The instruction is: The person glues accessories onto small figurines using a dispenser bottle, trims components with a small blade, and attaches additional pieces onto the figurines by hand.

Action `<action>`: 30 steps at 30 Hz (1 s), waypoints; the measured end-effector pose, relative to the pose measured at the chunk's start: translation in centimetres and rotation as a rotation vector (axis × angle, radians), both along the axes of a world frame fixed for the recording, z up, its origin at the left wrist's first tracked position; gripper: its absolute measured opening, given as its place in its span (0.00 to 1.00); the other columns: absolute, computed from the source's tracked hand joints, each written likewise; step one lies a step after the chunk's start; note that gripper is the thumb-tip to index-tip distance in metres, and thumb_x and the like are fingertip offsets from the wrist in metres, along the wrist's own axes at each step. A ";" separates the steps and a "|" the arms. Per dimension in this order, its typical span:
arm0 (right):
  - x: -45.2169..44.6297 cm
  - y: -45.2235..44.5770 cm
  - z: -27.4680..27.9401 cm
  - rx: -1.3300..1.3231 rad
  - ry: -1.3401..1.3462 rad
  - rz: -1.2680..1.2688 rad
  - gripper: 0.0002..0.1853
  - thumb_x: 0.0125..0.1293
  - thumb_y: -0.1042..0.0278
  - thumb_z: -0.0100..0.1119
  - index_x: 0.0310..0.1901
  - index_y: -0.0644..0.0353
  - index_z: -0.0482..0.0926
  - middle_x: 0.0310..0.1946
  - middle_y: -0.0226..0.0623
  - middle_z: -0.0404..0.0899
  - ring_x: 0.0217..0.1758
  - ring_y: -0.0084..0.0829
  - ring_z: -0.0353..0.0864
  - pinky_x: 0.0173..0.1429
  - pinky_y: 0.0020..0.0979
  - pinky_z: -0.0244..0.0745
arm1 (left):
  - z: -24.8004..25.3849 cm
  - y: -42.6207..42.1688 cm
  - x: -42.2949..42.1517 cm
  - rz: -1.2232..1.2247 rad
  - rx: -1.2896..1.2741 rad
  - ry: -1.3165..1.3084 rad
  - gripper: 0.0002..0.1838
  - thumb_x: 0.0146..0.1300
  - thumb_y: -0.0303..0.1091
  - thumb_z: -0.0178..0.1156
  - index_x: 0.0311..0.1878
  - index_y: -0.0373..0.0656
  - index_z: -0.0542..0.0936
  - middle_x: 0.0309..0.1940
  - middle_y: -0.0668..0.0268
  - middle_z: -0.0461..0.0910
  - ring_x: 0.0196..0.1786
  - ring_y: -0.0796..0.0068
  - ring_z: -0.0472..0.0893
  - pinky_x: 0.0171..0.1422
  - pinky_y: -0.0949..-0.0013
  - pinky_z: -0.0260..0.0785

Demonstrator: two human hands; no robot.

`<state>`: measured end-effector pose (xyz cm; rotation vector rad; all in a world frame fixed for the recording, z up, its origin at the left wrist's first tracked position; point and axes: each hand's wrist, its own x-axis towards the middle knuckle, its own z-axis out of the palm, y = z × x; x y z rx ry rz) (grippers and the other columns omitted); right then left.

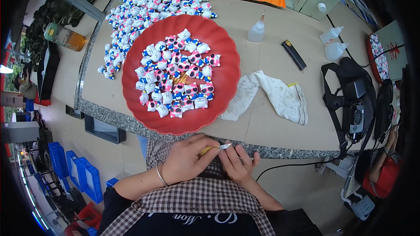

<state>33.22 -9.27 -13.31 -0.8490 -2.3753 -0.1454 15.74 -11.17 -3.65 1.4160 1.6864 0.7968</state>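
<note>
- Plate (225, 83): red, scalloped, holding glossy cat figures (191, 88).
- Tool (224, 146): slim, yellow-handled, silver-tipped, at the plate's near side.
- Left hand (186, 159): pinching it.
- Right hand (238, 166): fingers half-bent beside its tip; grip unclear.

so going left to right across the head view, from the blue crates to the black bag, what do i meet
Blue crates → left hand → right hand → slim black object → black bag

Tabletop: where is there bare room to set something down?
Free: between the needle-tipped bottle and the white cloth; between that cloth and the speckled granite edge. Crowded: the far left, under heaped cat figurines, and the middle of the red scalloped plate.
</note>
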 end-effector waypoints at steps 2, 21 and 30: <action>0.0 0.1 0.0 0.002 0.002 0.002 0.13 0.57 0.58 0.58 0.44 0.40 0.79 0.51 0.20 0.74 0.61 0.24 0.63 0.70 0.45 0.34 | -0.1 0.0 0.0 0.004 0.007 -0.003 0.07 0.56 0.28 0.60 0.37 0.36 0.77 0.28 0.61 0.76 0.27 0.72 0.76 0.31 0.74 0.67; 0.1 0.1 -0.3 0.019 -0.014 0.001 0.12 0.58 0.57 0.57 0.45 0.39 0.79 0.52 0.20 0.74 0.62 0.25 0.62 0.71 0.45 0.33 | -0.6 0.1 0.0 0.050 0.003 -0.119 0.07 0.57 0.29 0.60 0.36 0.36 0.77 0.27 0.63 0.78 0.27 0.78 0.77 0.31 0.76 0.67; 0.0 0.2 -0.2 0.029 -0.005 0.004 0.11 0.57 0.57 0.57 0.44 0.38 0.79 0.52 0.20 0.74 0.61 0.24 0.63 0.70 0.44 0.35 | 0.0 0.7 0.0 0.040 -0.110 -0.119 0.08 0.58 0.30 0.60 0.36 0.36 0.78 0.24 0.66 0.78 0.25 0.85 0.74 0.29 0.79 0.66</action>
